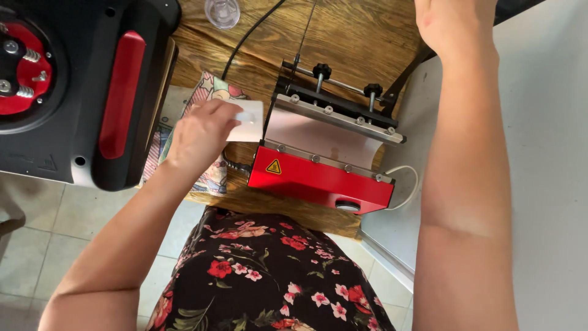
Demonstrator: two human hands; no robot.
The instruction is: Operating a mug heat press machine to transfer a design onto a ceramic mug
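My left hand (199, 135) grips a white mug (248, 121) from the side, holding it at the left opening of a red mug heat press (318, 178). The press has a pale curved heating sleeve (321, 138) and black clamp knobs (321, 70) along its back bar. My right hand (453, 24) reaches up to the top edge of the view, over the press's black lever (407, 76); its fingers are cut off by the frame, so what it holds is hidden.
A large black and red flat heat press (79, 92) fills the left of the wooden table (343, 37). A patterned cloth (211, 178) lies under my left hand. A clear glass (222, 12) stands at the back. A white surface (551, 153) lies right.
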